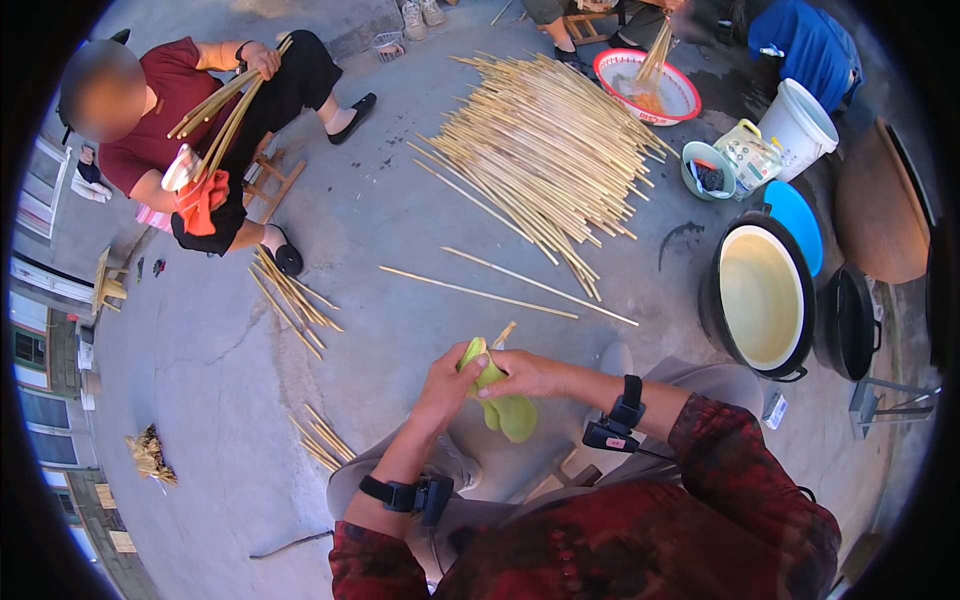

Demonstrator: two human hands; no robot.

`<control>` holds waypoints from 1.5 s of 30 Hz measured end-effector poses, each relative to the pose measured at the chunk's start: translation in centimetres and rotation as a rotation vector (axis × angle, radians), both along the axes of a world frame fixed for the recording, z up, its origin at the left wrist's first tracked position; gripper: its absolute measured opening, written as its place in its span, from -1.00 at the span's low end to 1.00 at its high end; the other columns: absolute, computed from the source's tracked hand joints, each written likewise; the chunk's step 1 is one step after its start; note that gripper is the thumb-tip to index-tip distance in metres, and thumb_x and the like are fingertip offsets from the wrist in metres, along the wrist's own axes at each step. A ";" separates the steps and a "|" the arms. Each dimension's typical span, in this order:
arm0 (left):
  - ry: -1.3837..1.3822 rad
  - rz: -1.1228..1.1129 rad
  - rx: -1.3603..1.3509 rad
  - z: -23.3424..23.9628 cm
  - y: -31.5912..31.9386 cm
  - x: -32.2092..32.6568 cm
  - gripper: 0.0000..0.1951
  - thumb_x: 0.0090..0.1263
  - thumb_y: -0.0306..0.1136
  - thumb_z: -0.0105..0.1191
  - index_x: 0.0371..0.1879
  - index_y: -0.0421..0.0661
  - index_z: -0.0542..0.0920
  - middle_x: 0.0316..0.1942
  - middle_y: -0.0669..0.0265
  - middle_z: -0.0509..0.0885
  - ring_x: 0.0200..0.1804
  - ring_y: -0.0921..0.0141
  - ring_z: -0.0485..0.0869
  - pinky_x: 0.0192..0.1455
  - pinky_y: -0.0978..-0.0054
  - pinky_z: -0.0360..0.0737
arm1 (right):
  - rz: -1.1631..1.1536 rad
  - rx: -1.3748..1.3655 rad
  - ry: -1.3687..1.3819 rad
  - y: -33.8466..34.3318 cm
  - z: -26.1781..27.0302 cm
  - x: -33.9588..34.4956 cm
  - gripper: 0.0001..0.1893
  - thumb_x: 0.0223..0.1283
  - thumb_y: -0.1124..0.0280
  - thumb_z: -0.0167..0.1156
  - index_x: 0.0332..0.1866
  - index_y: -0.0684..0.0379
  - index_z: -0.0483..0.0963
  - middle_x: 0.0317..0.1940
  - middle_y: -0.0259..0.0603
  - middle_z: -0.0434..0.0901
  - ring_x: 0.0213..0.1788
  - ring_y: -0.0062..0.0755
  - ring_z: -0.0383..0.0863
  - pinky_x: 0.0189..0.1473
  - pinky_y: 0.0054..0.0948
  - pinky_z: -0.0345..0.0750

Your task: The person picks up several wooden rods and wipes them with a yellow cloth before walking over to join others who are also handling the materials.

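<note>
My left hand point(444, 381) and my right hand point(525, 373) are close together in front of my knees. Both grip a light green cloth point(517, 417), whose lower part hangs beneath the fingers. From the top of the cloth pokes the pale tip of a thin stalk point(507, 334); the rest of it is hidden by cloth and hands. Just beyond lie two loose stalks point(480, 291) on the concrete floor. Farther off, a wide heap of peeled-looking straight stalks point(540, 150) is spread out.
At left a seated person point(161, 112) holds several stalks and a red cloth. Another person's hand dips stalks into a red-rimmed basin point(694, 114). Right of me are a black pot point(709, 300) with a cream basin point(765, 296), and a white bucket point(799, 127). Stalk bundles point(292, 300) lie left.
</note>
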State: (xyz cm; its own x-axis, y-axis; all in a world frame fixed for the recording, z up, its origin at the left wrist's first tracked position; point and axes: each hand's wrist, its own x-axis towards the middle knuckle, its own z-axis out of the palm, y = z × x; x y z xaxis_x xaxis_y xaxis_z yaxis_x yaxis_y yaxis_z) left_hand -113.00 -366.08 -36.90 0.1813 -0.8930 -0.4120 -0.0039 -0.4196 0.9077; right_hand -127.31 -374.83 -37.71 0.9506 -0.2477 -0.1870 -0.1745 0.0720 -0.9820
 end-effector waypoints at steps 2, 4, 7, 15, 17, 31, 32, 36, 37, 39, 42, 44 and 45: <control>-0.030 0.060 -0.006 -0.1 0.4 0.1 -0.73 0.24 -0.35 -0.02 -0.14 -0.24 0.45 -0.37 0.34 0.52 -0.31 0.56 0.43 -0.27 0.61 0.41 | 0.090 0.080 0.018 -1.1 -0.3 0.4 -0.67 0.14 0.24 0.02 -0.07 0.24 0.35 -0.24 -0.26 0.48 -0.18 -0.58 0.41 -0.13 -0.55 0.38; -0.070 0.128 -0.028 0.5 0.2 0.4 -0.77 0.23 -0.38 -0.03 -0.19 -0.24 0.48 -0.43 0.36 0.52 -0.34 0.58 0.42 -0.28 0.64 0.38 | 0.089 0.334 0.095 -2.8 -1.6 0.7 -0.64 0.13 0.23 0.03 -0.05 0.25 0.35 -0.27 -0.28 0.47 -0.24 -0.61 0.41 -0.17 -0.59 0.38; -0.086 0.253 -0.054 1.3 0.0 1.3 -0.79 0.23 -0.40 -0.03 -0.22 -0.25 0.49 -0.42 0.37 0.52 -0.36 0.58 0.42 -0.30 0.62 0.39 | -0.284 0.478 0.094 -4.7 -6.0 0.0 -0.66 0.10 0.24 0.06 -0.09 0.25 0.40 -0.32 -0.32 0.49 -0.28 -0.61 0.45 -0.23 -0.59 0.40; -0.196 -0.353 0.142 1.9 0.3 0.1 -0.77 0.22 -0.29 -0.03 -0.27 -0.19 0.47 -0.52 0.22 0.48 -0.43 0.46 0.43 -0.32 0.52 0.39 | -0.516 -0.492 0.527 -7.9 -20.2 -7.2 -0.74 -0.10 0.34 0.06 -0.28 0.23 0.44 -0.33 -0.04 0.51 -0.22 -0.10 0.49 -0.16 -0.29 0.42; -0.175 -0.363 0.125 2.5 -0.2 0.2 -0.76 0.23 -0.25 -0.04 -0.30 -0.19 0.45 -0.51 0.19 0.48 -0.44 0.42 0.42 -0.30 0.48 0.39 | -0.492 -0.475 0.549 -7.5 -21.2 -7.7 -0.74 -0.12 0.35 0.07 -0.27 0.22 0.44 -0.34 -0.03 0.50 -0.23 -0.09 0.48 -0.16 -0.28 0.41; -0.252 -0.562 0.158 3.7 -1.0 -1.3 -0.72 0.21 -0.21 -0.06 -0.29 -0.19 0.44 -0.39 0.04 0.49 -0.30 0.12 0.45 -0.22 0.35 0.37 | -0.408 -0.622 0.871 -9.7 -24.7 -12.3 -0.75 -0.11 0.29 0.09 -0.35 0.24 0.42 -0.34 -0.02 0.49 -0.20 -0.07 0.47 -0.14 -0.29 0.42; -0.233 -0.542 0.147 3.7 -1.2 -1.5 -0.72 0.21 -0.21 -0.06 -0.29 -0.19 0.44 -0.39 0.04 0.50 -0.31 0.13 0.46 -0.22 0.35 0.37 | -0.426 -0.628 0.879 -10.0 -24.7 -12.6 -0.75 -0.11 0.29 0.09 -0.35 0.24 0.42 -0.34 -0.02 0.49 -0.20 -0.07 0.47 -0.14 -0.29 0.42; -0.321 -0.610 0.112 4.6 -2.1 -2.0 -0.72 0.21 -0.21 -0.07 -0.28 -0.19 0.44 -0.40 0.05 0.50 -0.31 0.15 0.47 -0.23 0.36 0.38 | -0.419 -0.608 0.682 -9.9 -21.0 -10.4 -0.76 -0.11 0.32 0.08 -0.31 0.21 0.44 -0.31 -0.03 0.50 -0.19 -0.08 0.48 -0.13 -0.30 0.42; -0.292 -0.638 0.114 4.5 -2.1 -2.0 -0.72 0.21 -0.20 -0.07 -0.28 -0.18 0.44 -0.39 0.06 0.50 -0.30 0.15 0.47 -0.22 0.36 0.38 | -0.441 -0.569 0.646 -9.8 -19.7 -9.7 -0.76 -0.10 0.35 0.06 -0.28 0.20 0.45 -0.27 -0.01 0.50 -0.16 -0.07 0.47 -0.11 -0.29 0.41; -0.280 -0.632 0.112 3.8 -1.9 -2.0 -0.72 0.22 -0.20 -0.08 -0.27 -0.17 0.44 -0.39 0.06 0.50 -0.29 0.15 0.48 -0.22 0.36 0.38 | -0.360 -0.646 0.603 -9.7 -18.4 -9.5 -0.77 -0.10 0.35 0.07 -0.28 0.19 0.45 -0.28 -0.02 0.51 -0.16 -0.07 0.47 -0.11 -0.30 0.41; -0.321 -0.690 -0.069 3.3 -2.5 -2.6 -0.69 0.24 -0.18 -0.09 -0.20 -0.17 0.44 -0.38 0.13 0.54 -0.33 0.29 0.51 -0.25 0.41 0.41 | -0.236 -0.796 0.532 -10.3 -17.6 -11.1 -0.75 -0.12 0.31 0.11 -0.31 0.21 0.46 -0.35 -0.09 0.52 -0.24 -0.09 0.49 -0.18 -0.33 0.44; -0.373 -0.685 -0.118 3.6 -2.8 -2.8 -0.67 0.24 -0.16 -0.10 -0.19 -0.18 0.43 -0.36 0.11 0.54 -0.31 0.28 0.51 -0.22 0.39 0.41 | -0.257 -0.730 0.561 -11.0 -16.6 -11.8 -0.73 -0.13 0.32 0.09 -0.29 0.22 0.48 -0.35 -0.07 0.54 -0.25 -0.11 0.51 -0.18 -0.36 0.45; -0.381 -0.679 -0.152 3.3 -2.6 -2.6 -0.67 0.24 -0.16 -0.10 -0.19 -0.18 0.43 -0.36 0.11 0.54 -0.31 0.28 0.51 -0.21 0.39 0.41 | -0.252 -0.717 0.561 -11.0 -14.3 -11.4 -0.73 -0.12 0.32 0.10 -0.27 0.23 0.48 -0.36 -0.07 0.54 -0.29 -0.15 0.53 -0.22 -0.37 0.46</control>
